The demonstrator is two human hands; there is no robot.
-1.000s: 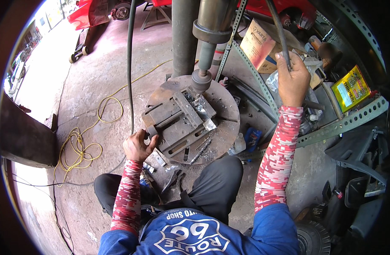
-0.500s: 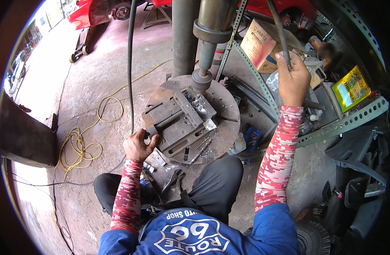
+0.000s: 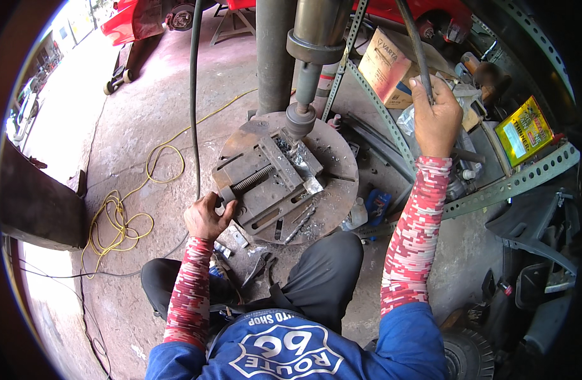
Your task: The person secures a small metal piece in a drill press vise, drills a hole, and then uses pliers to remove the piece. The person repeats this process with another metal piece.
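A drill press (image 3: 316,38) stands in front of me, its chuck (image 3: 300,119) lowered over the drill vise (image 3: 259,174). My right hand (image 3: 436,117) is raised and wrapped round the dark feed lever (image 3: 419,54). My left hand (image 3: 206,216) grips the near left end of the vise, at its screw head; the fingertips are partly hidden. A workpiece (image 3: 301,158) sits at the vise's far jaws, under the chuck, with metal shavings around it. The vise rests on the round table (image 3: 338,190). A loose drill bit (image 3: 300,223) lies on the table's near side.
A yellow cord (image 3: 120,218) lies coiled on the floor at left, and a dark cable (image 3: 194,95) hangs beside the press. At right, a perforated metal rack (image 3: 487,196) holds a cardboard box (image 3: 386,66) and a yellow can (image 3: 525,133). A clear bottle (image 3: 354,215) stands beside the table.
The chuck and my hands look almost the same, with only a very slight shift at the right hand. Nothing has been taken up or let go.
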